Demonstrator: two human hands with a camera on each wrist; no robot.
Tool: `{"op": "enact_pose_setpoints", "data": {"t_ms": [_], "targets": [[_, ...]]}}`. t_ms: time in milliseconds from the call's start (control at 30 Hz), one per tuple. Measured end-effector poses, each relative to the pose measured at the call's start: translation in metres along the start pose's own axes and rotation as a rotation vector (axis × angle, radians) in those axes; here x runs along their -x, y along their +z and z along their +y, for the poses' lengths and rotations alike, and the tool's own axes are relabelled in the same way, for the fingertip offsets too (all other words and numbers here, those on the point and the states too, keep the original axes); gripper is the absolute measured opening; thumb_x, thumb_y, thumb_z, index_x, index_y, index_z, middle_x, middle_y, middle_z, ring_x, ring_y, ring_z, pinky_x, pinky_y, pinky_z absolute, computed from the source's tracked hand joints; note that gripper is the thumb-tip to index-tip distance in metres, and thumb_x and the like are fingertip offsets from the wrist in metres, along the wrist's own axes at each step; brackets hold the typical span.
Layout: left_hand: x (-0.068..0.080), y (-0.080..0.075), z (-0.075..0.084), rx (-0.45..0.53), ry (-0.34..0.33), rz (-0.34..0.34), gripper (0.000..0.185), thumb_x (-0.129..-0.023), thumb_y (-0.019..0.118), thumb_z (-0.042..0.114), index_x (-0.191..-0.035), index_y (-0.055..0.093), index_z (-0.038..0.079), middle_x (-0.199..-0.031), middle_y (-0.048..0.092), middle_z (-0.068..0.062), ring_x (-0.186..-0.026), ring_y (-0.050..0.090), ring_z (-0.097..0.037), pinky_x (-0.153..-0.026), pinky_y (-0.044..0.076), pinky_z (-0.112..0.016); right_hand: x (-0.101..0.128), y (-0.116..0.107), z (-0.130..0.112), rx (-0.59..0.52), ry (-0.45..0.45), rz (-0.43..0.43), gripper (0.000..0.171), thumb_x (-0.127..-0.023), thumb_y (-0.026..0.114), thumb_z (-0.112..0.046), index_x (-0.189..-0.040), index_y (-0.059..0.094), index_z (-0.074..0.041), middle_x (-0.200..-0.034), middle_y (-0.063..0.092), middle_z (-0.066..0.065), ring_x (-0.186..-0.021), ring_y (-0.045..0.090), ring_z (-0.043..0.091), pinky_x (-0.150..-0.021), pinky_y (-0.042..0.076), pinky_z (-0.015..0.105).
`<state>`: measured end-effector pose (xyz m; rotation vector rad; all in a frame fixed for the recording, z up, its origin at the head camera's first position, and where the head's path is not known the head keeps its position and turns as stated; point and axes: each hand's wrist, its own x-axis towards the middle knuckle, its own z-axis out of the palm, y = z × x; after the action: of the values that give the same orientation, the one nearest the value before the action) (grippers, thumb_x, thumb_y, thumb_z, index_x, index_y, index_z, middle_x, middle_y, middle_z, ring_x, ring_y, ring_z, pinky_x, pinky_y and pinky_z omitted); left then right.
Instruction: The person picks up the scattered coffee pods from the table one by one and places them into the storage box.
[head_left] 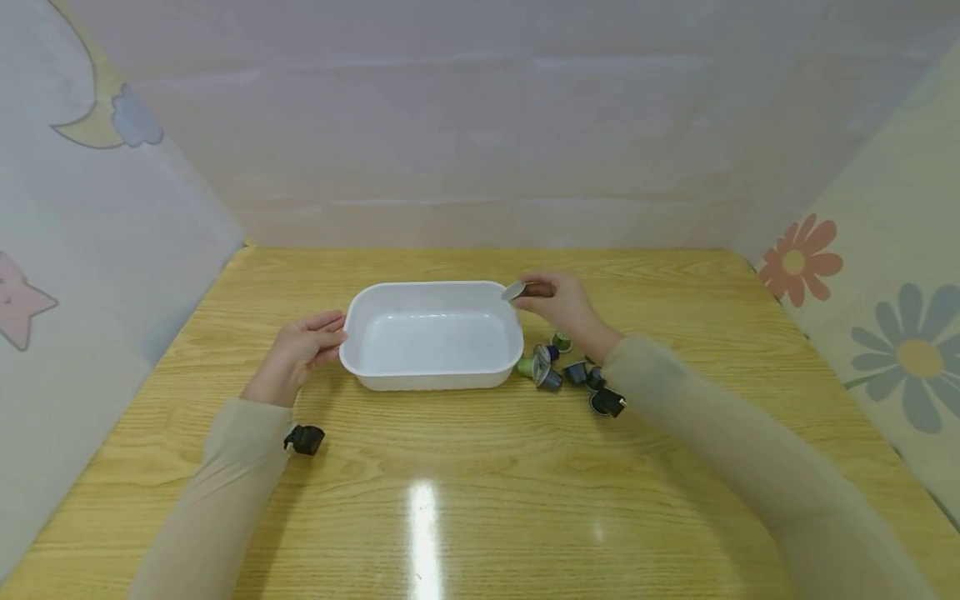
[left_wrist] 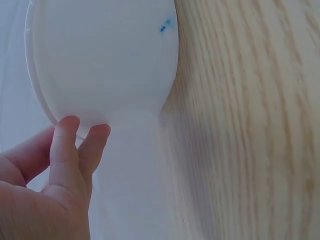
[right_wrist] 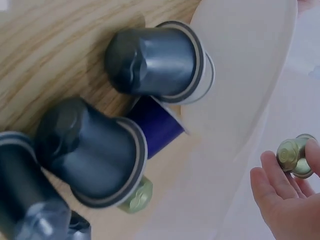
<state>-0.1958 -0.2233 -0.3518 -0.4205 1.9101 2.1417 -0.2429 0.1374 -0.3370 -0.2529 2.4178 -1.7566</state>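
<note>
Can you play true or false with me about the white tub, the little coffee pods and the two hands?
1. The right hand pinches a pod at the far right corner of the tub. True.
2. The tub is full of pods. False: nothing shows inside it.
3. The left hand touches the tub's left end with straight fingers. True.
4. The pile of pods lies left of the tub. False: it lies on the table right of the tub.
5. The pod in the right hand is bright red. False: it looks greenish gold.
</note>
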Motion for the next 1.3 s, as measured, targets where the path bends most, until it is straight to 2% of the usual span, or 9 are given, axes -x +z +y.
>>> {"op": "enact_pose_setpoints", "data": {"t_ms": [233,367,600,1033,1100,1167,1233,1300], "targets": [[0.001,0.001,-0.001,0.029,0.009,0.013,0.059,-0.096,0.054,-0.006,-0.150,0.030,-0.003,-0.081,0.067,0.016,-0.074,0.066,0.002,-0.064,0.053,-0.013,-0.007,0.013,0.002,-0.020,-0.017,-0.023,0.046,-0.089,0.068,0.002,-0.133,0.053,0.008,-0.123,0.061,0.025,-0.115,0.059,0.033,-0.095,0.050,0.034],[0.002,0.001,-0.003,0.032,0.017,0.013,0.058,-0.096,0.054,-0.005,-0.149,0.030,-0.003,-0.081,0.067,0.017,-0.074,0.066,0.002,-0.064,0.053,-0.012,-0.010,0.021,0.002,-0.013,-0.037,-0.049,0.046,-0.089,0.068,0.004,-0.132,0.053,0.009,-0.121,0.061,0.026,-0.113,0.059,0.034,-0.094,0.051,0.034],[0.005,0.003,-0.003,0.038,0.014,0.014,0.058,-0.097,0.054,-0.005,-0.150,0.030,-0.003,-0.082,0.067,0.016,-0.075,0.066,0.002,-0.065,0.053,-0.012,-0.013,0.035,0.001,-0.018,-0.020,-0.055,0.043,-0.087,0.068,0.006,-0.129,0.056,0.009,-0.119,0.062,0.026,-0.111,0.061,0.034,-0.090,0.053,0.032],[0.004,0.008,-0.004,0.042,0.015,0.025,0.059,-0.094,0.056,-0.007,-0.148,0.032,-0.004,-0.084,0.067,0.014,-0.076,0.067,0.000,-0.063,0.054,-0.014,-0.020,0.048,0.007,0.004,-0.031,-0.083,0.042,-0.086,0.068,0.009,-0.126,0.055,0.013,-0.117,0.062,0.027,-0.110,0.061,0.034,-0.089,0.053,0.030],[0.004,0.009,-0.005,0.036,0.014,0.026,0.059,-0.095,0.056,-0.007,-0.148,0.032,-0.004,-0.092,0.068,0.011,-0.077,0.067,0.000,-0.064,0.054,-0.014,-0.021,0.050,0.007,0.013,-0.032,-0.081,0.042,-0.086,0.068,0.009,-0.126,0.055,0.013,-0.116,0.062,0.027,-0.109,0.061,0.034,-0.089,0.053,0.030],[0.004,0.009,-0.005,0.026,0.012,0.022,0.059,-0.096,0.055,-0.006,-0.149,0.031,-0.003,-0.112,0.068,0.001,-0.079,0.066,0.001,-0.066,0.053,-0.013,-0.021,0.051,0.007,0.024,-0.032,-0.079,0.042,-0.086,0.069,0.009,-0.126,0.055,0.013,-0.116,0.063,0.027,-0.109,0.061,0.035,-0.089,0.053,0.030],[0.004,0.009,-0.006,0.011,0.012,0.016,0.058,-0.097,0.054,-0.004,-0.150,0.030,-0.002,-0.134,0.056,-0.009,-0.081,0.066,0.002,-0.069,0.053,-0.012,-0.021,0.052,0.006,0.031,-0.029,-0.080,0.043,-0.086,0.069,0.009,-0.126,0.055,0.013,-0.116,0.063,0.027,-0.110,0.061,0.035,-0.090,0.053,0.031],[0.003,0.009,-0.006,0.007,0.012,0.012,0.058,-0.097,0.053,-0.004,-0.150,0.029,-0.001,-0.148,0.040,-0.015,-0.083,0.065,0.002,-0.071,0.053,-0.012,-0.021,0.053,0.007,0.038,-0.027,-0.085,0.043,-0.086,0.068,0.009,-0.127,0.054,0.013,-0.118,0.062,0.027,-0.112,0.060,0.035,-0.091,0.052,0.031]]}}
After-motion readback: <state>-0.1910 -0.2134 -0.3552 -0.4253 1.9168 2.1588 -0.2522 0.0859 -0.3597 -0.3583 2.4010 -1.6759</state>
